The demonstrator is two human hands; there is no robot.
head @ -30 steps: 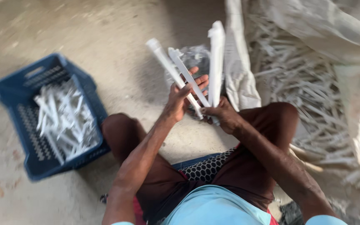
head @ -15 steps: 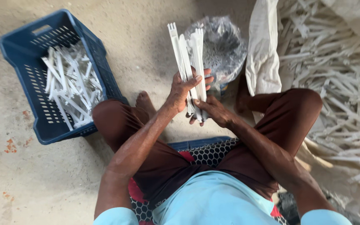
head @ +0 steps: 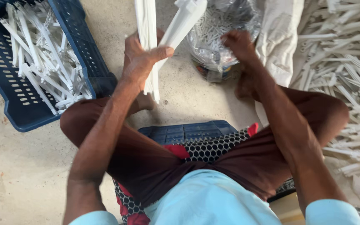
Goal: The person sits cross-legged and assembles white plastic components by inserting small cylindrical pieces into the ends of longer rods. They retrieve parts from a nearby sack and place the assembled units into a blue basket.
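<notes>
My left hand [head: 140, 58] grips a bundle of long white plastic strips [head: 151, 41], held upright over the concrete floor, with one wider strip [head: 184, 21] angled off to the right. My right hand [head: 238, 43] reaches into a clear plastic bag of small white pieces [head: 215, 33] ahead of me; its fingers are curled and blurred, and what they hold is not visible. I sit on a low blue crate [head: 188, 131] with my knees spread.
A dark blue slotted crate [head: 19, 104] at the upper left holds several white strips [head: 42, 58]. A large heap of white strips [head: 346, 71] lies at the right beside a pale sack [head: 280, 41]. Bare concrete floor at the lower left.
My right hand has left the bundle and moved right to the clear bag. The left hand now holds the strips alone. The view has tilted nearer and lower.
</notes>
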